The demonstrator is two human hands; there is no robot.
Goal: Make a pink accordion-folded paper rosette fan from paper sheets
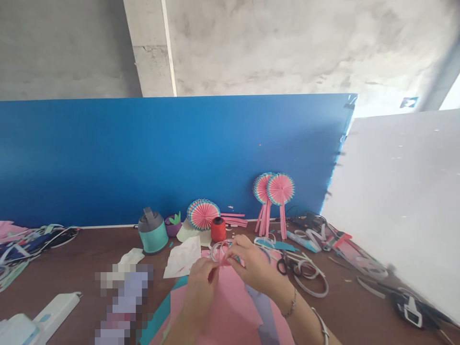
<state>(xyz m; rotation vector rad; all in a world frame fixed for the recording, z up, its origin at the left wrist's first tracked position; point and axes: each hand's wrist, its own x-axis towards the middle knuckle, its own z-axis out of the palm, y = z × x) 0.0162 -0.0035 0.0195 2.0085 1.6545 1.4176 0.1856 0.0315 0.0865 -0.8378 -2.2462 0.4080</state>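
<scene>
Head view: left hand [201,283] and right hand [247,258] pinch a pink paper piece [223,262], probably a strip, above pink sheets [233,302], seemingly for fine control. Scissors [286,265] lie near right hand, handy; pleated rosettes [281,189] lean on blue partition [161,158], presumably keeping folds uncrushed.

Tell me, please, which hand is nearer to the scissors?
Right. The right hand is just to the left of the scissors; the left hand is farther left, beyond the right hand.
</scene>
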